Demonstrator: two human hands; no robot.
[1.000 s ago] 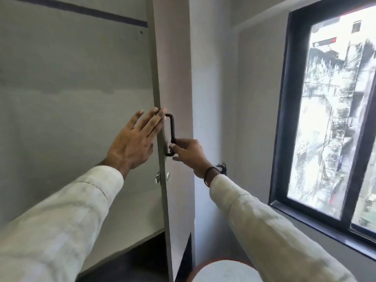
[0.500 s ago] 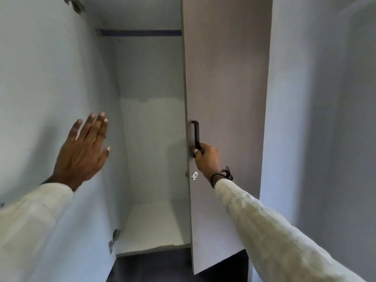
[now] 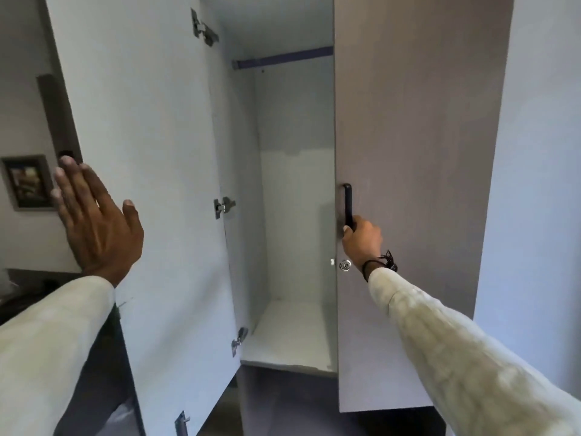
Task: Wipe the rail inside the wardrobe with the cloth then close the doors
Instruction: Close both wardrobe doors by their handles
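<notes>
The left door (image 3: 151, 184) is white inside. The right door (image 3: 418, 152) is grey-brown, with a black handle (image 3: 347, 204) and a shiny silver lock (image 3: 345, 265). The rail (image 3: 283, 59) is dark blue. The sleeves (image 3: 456, 357) are cream. The hinges (image 3: 224, 206) are silver.

Left door (image 3: 151, 184) now swung wide open, hinges (image 3: 224, 206) exposed. Left hand (image 3: 94, 221) shifted outward, laid flat near door's outer edge. Rail (image 3: 283, 58) and wardrobe interior (image 3: 292, 215) more revealed.
</notes>
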